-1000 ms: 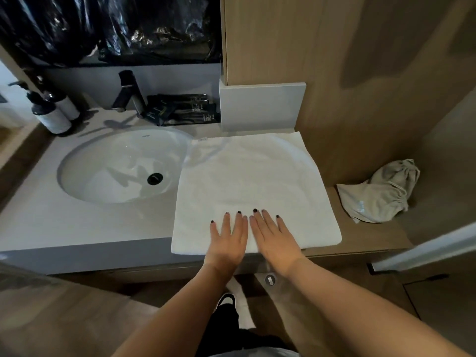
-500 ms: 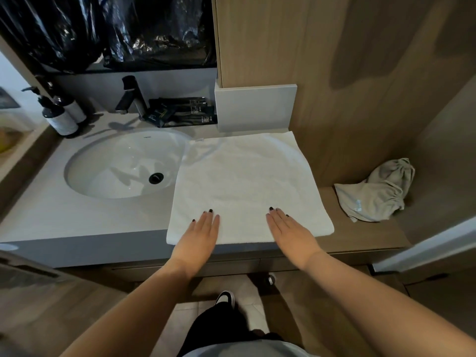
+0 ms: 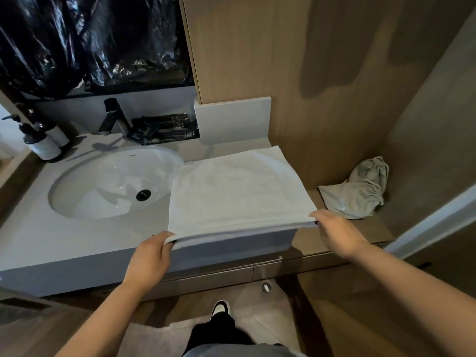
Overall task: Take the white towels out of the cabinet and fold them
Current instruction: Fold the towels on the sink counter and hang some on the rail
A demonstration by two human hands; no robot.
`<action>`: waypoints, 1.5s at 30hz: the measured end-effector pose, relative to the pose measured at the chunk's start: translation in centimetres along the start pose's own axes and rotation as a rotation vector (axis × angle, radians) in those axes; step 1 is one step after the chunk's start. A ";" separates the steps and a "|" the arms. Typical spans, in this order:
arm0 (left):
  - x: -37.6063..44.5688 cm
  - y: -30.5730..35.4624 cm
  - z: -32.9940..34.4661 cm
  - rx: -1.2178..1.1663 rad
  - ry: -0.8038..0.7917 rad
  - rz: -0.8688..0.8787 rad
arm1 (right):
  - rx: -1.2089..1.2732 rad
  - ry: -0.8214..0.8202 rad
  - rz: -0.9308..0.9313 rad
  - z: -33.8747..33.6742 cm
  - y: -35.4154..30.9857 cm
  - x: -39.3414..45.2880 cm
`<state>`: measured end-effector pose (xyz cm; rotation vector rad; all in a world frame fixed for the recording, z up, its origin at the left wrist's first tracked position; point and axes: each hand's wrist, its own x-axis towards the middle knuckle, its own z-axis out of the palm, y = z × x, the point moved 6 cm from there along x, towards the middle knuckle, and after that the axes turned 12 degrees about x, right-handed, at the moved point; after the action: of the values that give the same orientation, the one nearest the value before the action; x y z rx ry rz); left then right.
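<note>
A white towel (image 3: 237, 191) lies folded flat on the grey vanity counter (image 3: 77, 243), right of the sink. Its near edge is raised off the counter. My left hand (image 3: 152, 256) pinches the near left corner, thumb on top and fingers underneath. My right hand (image 3: 334, 233) grips the near right corner the same way. The far half of the towel rests flat against the counter. No cabinet with towels shows in this view.
A white oval sink (image 3: 113, 181) with a black faucet (image 3: 113, 119) sits to the left. Two pump bottles (image 3: 43, 143) stand at the far left and dark sachets (image 3: 164, 130) behind the sink. A crumpled grey cloth bag (image 3: 358, 191) lies on the wooden ledge at right.
My hands slid apart along the towel's near edge, from the middle to the two corners. They went from pressing flat to pinching the corners, and the near edge has lifted.
</note>
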<state>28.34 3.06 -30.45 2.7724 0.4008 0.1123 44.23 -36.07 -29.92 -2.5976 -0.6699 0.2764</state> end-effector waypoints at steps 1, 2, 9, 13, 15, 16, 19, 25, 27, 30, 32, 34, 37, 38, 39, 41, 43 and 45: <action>0.2 -0.3 0.0 -0.101 -0.001 -0.041 | 0.068 0.040 0.015 -0.8 0.2 0.0; 0.4 -0.6 -0.1 -0.179 0.016 -0.076 | 0.133 0.070 0.032 -1.5 0.5 0.1; 3.8 -0.6 -1.2 -0.366 0.179 -0.181 | 0.740 0.377 0.243 -4.9 1.8 2.4; 7.0 -0.5 -2.1 -0.388 0.217 -0.222 | 0.933 0.458 0.309 -5.6 1.8 5.1; 9.2 -0.8 -2.6 -0.381 0.248 -0.238 | 0.948 0.497 0.309 -6.1 1.3 6.7; 10.3 -1.0 -2.7 -0.379 0.269 -0.236 | 0.946 0.506 0.302 -6.4 1.0 7.7; 13.9 -2.0 -2.4 -0.372 0.264 -0.283 | 0.939 0.513 0.272 -7.1 0.5 11.2; 19.3 -4.3 -0.2 -0.344 0.131 -0.411 | 0.785 0.457 0.221 -5.8 0.6 18.7; 20.8 -4.9 0.7 -0.277 0.064 -0.438 | 0.770 0.427 0.272 -4.0 1.5 20.7; 22.3 -5.5 2.0 -0.214 -0.038 -0.466 | 0.754 0.385 0.374 -1.1 3.2 22.7; 22.7 -5.9 2.7 -0.221 -0.076 -0.485 | 0.703 0.330 0.410 0.5 3.9 23.4; 23.0 -6.2 3.0 -0.240 -0.083 -0.497 | 0.651 0.334 0.407 1.3 4.2 23.7; 23.6 -6.4 3.0 -0.278 -0.079 -0.490 | 0.471 0.381 0.365 1.0 3.7 24.4; 23.8 -6.4 2.9 -0.302 -0.071 -0.491 | 0.437 0.391 0.361 0.9 3.5 24.6; 24.0 -6.4 2.7 -0.327 -0.063 -0.490 | 0.409 0.400 0.367 0.9 3.3 24.6; 24.6 -6.3 2.5 -0.353 -0.076 -0.464 | 0.350 0.418 0.411 1.0 3.3 24.7; 25.0 -6.1 2.8 -0.310 -0.154 -0.433 | 0.297 0.434 0.453 1.0 3.1 24.6; 25.4 -6.1 3.2 -0.247 -0.194 -0.419 | 0.274 0.446 0.457 0.9 2.9 24.6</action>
<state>51.44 14.86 -34.80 2.3742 0.8402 -0.1928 66.39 -25.70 -33.99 -2.3921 0.1131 -0.0757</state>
